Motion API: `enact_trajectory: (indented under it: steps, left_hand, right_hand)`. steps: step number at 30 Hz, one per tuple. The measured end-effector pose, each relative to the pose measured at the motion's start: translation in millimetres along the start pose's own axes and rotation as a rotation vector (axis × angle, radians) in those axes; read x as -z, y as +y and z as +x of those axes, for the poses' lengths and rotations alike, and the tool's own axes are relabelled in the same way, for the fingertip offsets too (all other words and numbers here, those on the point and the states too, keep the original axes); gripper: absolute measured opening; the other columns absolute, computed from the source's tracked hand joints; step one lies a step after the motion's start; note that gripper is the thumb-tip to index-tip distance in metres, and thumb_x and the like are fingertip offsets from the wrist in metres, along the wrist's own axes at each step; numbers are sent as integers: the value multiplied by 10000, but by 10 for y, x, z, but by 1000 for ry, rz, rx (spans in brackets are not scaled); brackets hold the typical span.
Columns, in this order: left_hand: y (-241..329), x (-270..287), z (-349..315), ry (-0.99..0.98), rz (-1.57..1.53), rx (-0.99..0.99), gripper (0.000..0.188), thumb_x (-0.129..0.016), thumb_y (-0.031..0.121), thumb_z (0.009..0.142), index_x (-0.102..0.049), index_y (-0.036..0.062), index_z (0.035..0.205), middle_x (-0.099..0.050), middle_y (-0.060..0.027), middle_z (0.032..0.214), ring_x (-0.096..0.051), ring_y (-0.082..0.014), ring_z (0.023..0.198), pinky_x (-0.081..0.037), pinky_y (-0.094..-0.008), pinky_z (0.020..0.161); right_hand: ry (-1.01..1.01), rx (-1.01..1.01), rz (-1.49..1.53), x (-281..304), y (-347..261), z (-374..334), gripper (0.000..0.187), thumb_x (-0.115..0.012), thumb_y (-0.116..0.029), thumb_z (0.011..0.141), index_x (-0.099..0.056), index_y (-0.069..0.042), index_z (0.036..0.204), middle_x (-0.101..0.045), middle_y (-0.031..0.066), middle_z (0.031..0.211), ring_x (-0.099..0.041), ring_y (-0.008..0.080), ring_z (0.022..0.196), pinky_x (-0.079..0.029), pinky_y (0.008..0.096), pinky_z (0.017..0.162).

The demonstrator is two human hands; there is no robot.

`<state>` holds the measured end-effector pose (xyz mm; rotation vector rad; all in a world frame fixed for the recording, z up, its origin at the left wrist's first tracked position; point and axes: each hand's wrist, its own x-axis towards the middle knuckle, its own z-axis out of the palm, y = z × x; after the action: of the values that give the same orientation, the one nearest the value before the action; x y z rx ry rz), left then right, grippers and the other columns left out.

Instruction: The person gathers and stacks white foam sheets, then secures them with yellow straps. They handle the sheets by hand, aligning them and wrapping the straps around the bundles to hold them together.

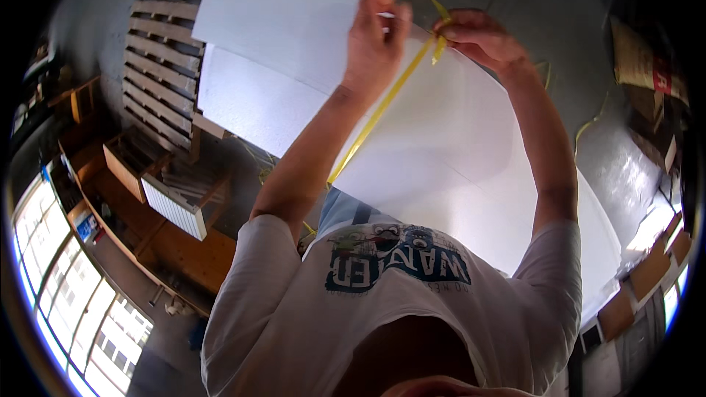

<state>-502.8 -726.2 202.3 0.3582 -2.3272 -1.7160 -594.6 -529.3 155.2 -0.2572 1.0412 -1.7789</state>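
I judge the yellow strap [379, 106] light, thin and slick, stiff along its length yet quick to kink, so I would grip it close to the crossing at the far edge. My left hand [373, 38] is pinched shut on it there; my right hand [474, 37] clamps its upper end. It runs taut across the white foam boards [294, 51], flat and glossy.
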Motion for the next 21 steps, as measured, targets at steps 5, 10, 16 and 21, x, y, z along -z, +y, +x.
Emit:
enact_trajectory:
  steps: [5, 10, 16, 21]
  left_hand:
    - [6, 114, 95, -626, -322, 639, 294, -491, 179, 991, -538, -6, 1214, -672, -140, 932, -603, -115, 628, -473, -229, 523]
    - [-75, 37, 246, -710, -584, 775, 264, -521, 146, 969, -580, 3, 1183, -687, -143, 950, -616, -121, 611, -479, -230, 512]
    - [65, 14, 271, -722, 359, 17, 137, -561, 148, 935, -603, 50, 1022, -689, -76, 821, -657, -189, 637, -515, -300, 545]
    - [252, 28, 145, -733, 876, -617, 115, -588, 131, 877, -540, 80, 785, -620, -74, 679, -641, -248, 605, -519, -346, 544]
  right_hand:
    - [217, 69, -566, -220, -200, -21, 133, -688, -124, 835, -700, -23, 920, -658, 2, 808, -610, 109, 832, -477, 245, 771]
    - [378, 639, -1134, -269, -80, -37, 120, -682, -25, 819, -714, -49, 933, -688, 9, 815, -601, 74, 680, -490, 224, 615]
    - [514, 384, -480, -288, 67, -8, 86, -702, -97, 830, -725, -25, 872, -687, 23, 788, -595, 83, 707, -486, 228, 644]
    - [624, 216, -436, -210, 130, 49, 184, -694, -142, 857, -697, 28, 928, -700, 80, 868, -657, 145, 805, -525, 272, 780]
